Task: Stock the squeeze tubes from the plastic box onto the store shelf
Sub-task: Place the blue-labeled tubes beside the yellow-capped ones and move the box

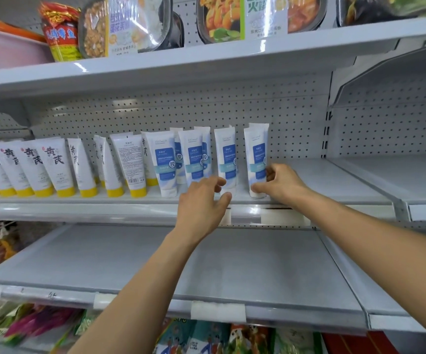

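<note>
White squeeze tubes with blue labels stand cap-down in a row on the middle store shelf (321,190). My right hand (280,183) pinches the rightmost blue-label tube (256,152) near its cap, thumb in front and fingers at its right side. My left hand (203,200) curls around the base of the neighbouring blue-label tube (226,154), thumb and fingers on either side of its cap. Further left stand more blue-label tubes (162,162) and a long row of white tubes with yellow caps (53,169). The plastic box is out of view.
The middle shelf is bare to the right of the tubes. A wide grey shelf (206,267) below holds nothing. Packaged meals (130,24) sit on the top shelf, and snack bags (206,338) lie on the bottom one. A pegboard back panel (296,118) stands behind the tubes.
</note>
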### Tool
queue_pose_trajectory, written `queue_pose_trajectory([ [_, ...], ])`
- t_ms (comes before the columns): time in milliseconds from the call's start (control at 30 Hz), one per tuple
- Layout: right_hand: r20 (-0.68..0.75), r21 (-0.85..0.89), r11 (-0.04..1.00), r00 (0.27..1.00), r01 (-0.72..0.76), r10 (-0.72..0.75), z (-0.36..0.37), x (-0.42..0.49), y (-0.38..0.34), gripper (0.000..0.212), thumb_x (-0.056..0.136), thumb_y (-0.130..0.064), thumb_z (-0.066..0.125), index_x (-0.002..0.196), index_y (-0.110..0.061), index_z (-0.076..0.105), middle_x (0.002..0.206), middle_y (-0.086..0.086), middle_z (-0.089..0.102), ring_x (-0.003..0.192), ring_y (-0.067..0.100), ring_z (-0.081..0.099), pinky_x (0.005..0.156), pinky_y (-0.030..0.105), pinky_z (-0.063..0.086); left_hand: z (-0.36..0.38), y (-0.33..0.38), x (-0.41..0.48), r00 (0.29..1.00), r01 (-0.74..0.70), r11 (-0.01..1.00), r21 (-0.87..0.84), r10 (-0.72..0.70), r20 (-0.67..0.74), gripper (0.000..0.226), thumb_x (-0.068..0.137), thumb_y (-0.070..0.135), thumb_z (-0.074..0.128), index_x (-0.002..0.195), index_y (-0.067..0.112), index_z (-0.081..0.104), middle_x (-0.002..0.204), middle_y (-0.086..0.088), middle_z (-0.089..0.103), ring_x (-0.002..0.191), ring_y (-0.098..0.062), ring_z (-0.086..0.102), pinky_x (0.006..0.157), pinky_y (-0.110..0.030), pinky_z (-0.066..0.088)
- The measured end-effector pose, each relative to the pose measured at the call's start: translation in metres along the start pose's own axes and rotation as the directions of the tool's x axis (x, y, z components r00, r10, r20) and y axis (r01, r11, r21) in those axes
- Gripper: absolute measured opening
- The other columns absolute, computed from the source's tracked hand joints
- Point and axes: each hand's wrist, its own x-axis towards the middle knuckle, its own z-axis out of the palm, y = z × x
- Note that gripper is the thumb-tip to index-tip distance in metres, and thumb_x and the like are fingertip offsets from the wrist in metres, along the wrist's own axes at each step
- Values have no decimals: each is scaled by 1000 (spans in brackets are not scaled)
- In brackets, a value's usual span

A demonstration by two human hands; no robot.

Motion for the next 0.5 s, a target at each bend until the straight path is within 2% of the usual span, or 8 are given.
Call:
queue_pose_trajectory([
  [267,14,3,999,999,-40,40,3,4,1,40,78,-21,75,113,-14,58,101,0,62,91,17,59,78,29,43,5,2,3,999,24,1000,11,-24,37,35,92,41,54,125,26,53,112,8,67,105,-15,59,92,-45,50],
  [400,30,-96,994,998,-50,53,0,3,4,51,78,-28,75,122,-12,55,113,2,61,98,18,58,83,32,47,0,4,0,999,26,999,26,-27,37,35,93,40,54,125,26,53,112,8,67,106,-14,58,92,-44,50],
  [467,-45,-174,985,999,6,-14,-5,-9,6,54,80,-32,73,124,-13,48,118,0,54,103,19,55,89,37,48,-4,5,-6,1000,22,999,33,-23,12,34,93,39,53,124,26,53,112,9,66,106,-13,58,92,-43,49],
  [500,-96,-207,976,992,66,-87,-7,-17,7,47,82,-32,70,120,-15,46,116,-1,51,102,18,54,89,40,49,-6,5,-12,1000,16,999,35,-15,-9,33,93,39,53,124,26,54,111,10,66,106,-13,58,92,-41,49],
])
